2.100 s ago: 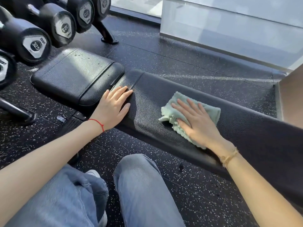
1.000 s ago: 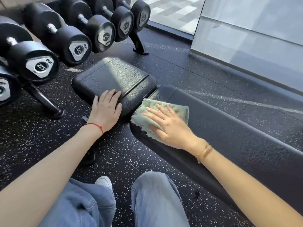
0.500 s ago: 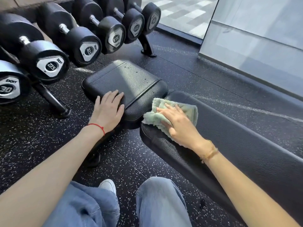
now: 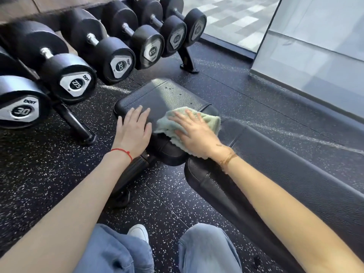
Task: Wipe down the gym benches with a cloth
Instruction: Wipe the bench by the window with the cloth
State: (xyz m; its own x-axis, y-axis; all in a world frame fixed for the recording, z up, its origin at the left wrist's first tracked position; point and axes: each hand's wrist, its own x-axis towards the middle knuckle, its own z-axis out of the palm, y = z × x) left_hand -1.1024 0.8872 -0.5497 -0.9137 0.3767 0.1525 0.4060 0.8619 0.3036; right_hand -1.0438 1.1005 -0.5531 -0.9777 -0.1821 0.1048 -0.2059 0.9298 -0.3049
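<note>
Since the earlier frames, the cloth (image 4: 206, 120) has been carried left off the long back pad (image 4: 285, 170) onto the seat pad (image 4: 167, 96). Straight, spread fingers (image 4: 190, 117) of the right hand (image 4: 194, 133) press it flat; nothing is gripped. The left hand (image 4: 134, 131) lies released on the seat's near-left. Wiping the seat is judged underway; next, strokes toward its far edge.

Both arms reached forward; the left hand (image 4: 134, 133) lay flat, fingers (image 4: 137, 113) straight, and the right hand (image 4: 195, 133) pressed down, fingers spread.
</note>
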